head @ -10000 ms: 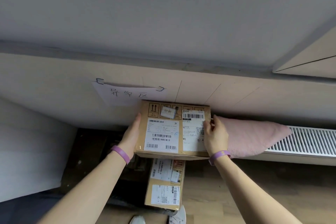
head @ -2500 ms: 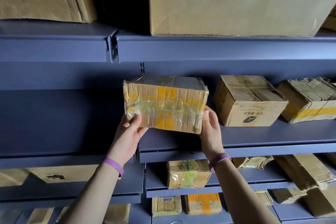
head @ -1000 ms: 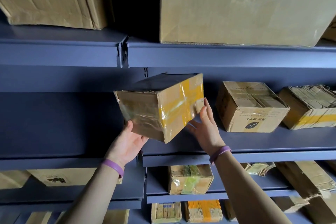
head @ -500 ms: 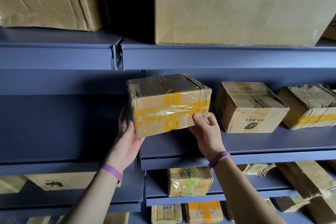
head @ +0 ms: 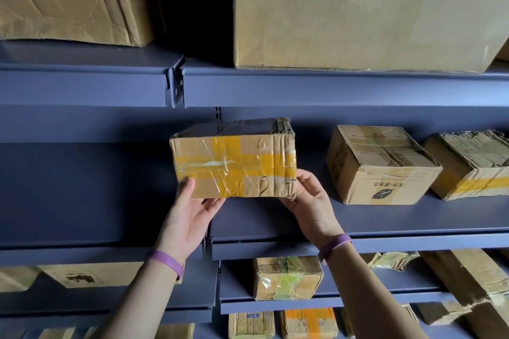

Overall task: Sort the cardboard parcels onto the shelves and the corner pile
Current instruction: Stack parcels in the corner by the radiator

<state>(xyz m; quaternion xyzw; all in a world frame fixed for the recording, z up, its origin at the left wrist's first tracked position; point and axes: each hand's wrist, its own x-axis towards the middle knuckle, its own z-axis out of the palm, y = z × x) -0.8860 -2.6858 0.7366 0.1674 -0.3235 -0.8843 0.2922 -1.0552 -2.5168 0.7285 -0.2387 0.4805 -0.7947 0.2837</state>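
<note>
Placing step, I'd say: yellow-taped parcel (head: 234, 162) is held at the middle shelf (head: 385, 220), just left of the leaf-logo box (head: 382, 168); can't tell if its base touches. Grip: left hand (head: 190, 215) pinches the lower-left corner, right hand (head: 311, 206) cups the lower-right. Next: set flat, push back, let go. Counts: 1 parcel in hand, 2 on this shelf, 2 large cartons (head: 358, 8) above; lower rows cut off.

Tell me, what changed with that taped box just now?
The yellow-taped parcel was turned: a second ago a corner faced the camera, now its long taped side does. The left hand and right hand kept holding it. The leaf-logo box beside it stayed put.
</note>
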